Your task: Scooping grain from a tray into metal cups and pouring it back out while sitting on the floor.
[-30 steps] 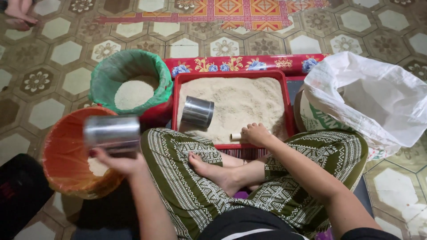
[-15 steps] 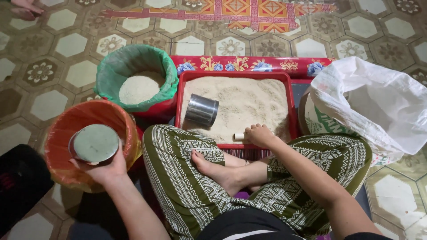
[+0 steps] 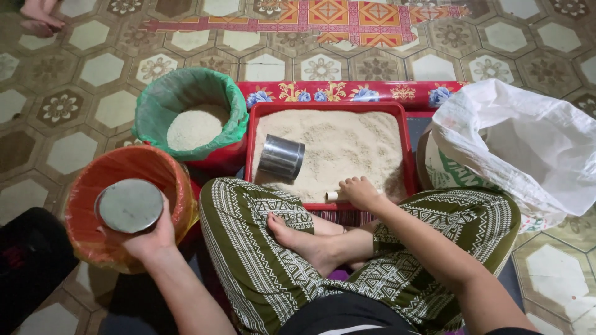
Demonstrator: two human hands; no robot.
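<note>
My left hand [image 3: 149,234] grips a round metal can [image 3: 129,205] turned bottom-up over the orange-lined bucket [image 3: 155,164] at my left knee. My right hand [image 3: 360,192] rests on the near rim of the red tray [image 3: 248,155], fingers curled over a small pale stick [image 3: 332,196]. The tray holds a bed of pale rice [image 3: 338,146]. A second metal can [image 3: 281,157] lies on its side in the rice at the tray's left. I sit cross-legged in green patterned trousers, one bare foot [image 3: 298,239] showing.
A green-lined bucket [image 3: 146,121] with white rice stands behind the orange one. A large white sack [image 3: 528,142] gapes open to the tray's right. A dark bag [image 3: 28,260] lies at far left. Another person's foot [image 3: 40,15] shows at top left. Patterned tile floor surrounds everything.
My left hand has swung the can from sideways above the orange bucket to bottom-up over it. My right hand and the can in the tray stayed put.
</note>
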